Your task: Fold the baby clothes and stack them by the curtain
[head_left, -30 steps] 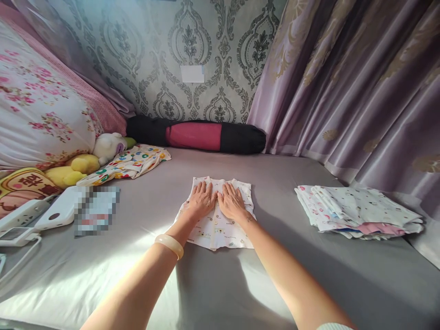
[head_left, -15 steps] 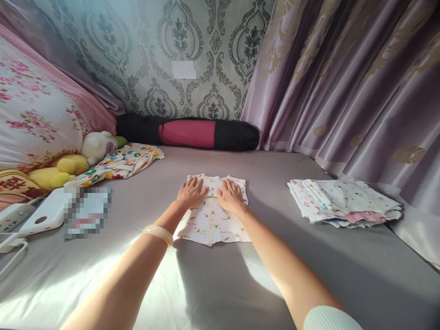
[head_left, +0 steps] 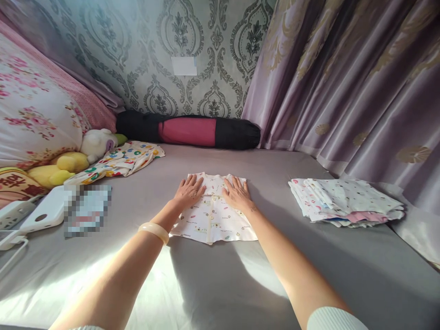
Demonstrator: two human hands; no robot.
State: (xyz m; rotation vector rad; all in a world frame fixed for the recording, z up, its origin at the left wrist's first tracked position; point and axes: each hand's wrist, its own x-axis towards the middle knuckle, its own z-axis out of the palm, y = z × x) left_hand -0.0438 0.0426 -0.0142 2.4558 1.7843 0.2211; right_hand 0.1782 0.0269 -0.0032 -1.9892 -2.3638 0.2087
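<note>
A small white printed garment [head_left: 210,224], which looks like a baby's top with a front seam, lies spread on the grey bed sheet [head_left: 144,256]. Its upper part appears folded over. My left hand [head_left: 190,190] rests flat on its upper left side, fingers stretched out; a pale bangle circles that wrist. On the upper right side lies my right hand [head_left: 237,193], palm down with fingers spread. Both hands touch the cloth without gripping it. Parts of the garment's sides are hidden under the hands and forearms.
To the right sits a stack of folded clothes [head_left: 347,201]. A black and red bolster-shaped bag [head_left: 187,132] lies along the wall. At left are a colourful printed cloth [head_left: 127,160], plush toys [head_left: 51,174], a white device [head_left: 46,211], a power strip [head_left: 15,213] and a blurred packet [head_left: 88,211].
My right hand has slid outward to the right over the garment, and my left hand slightly to the left. The gap between them is wider, and the garment's lower edge looks more spread.
</note>
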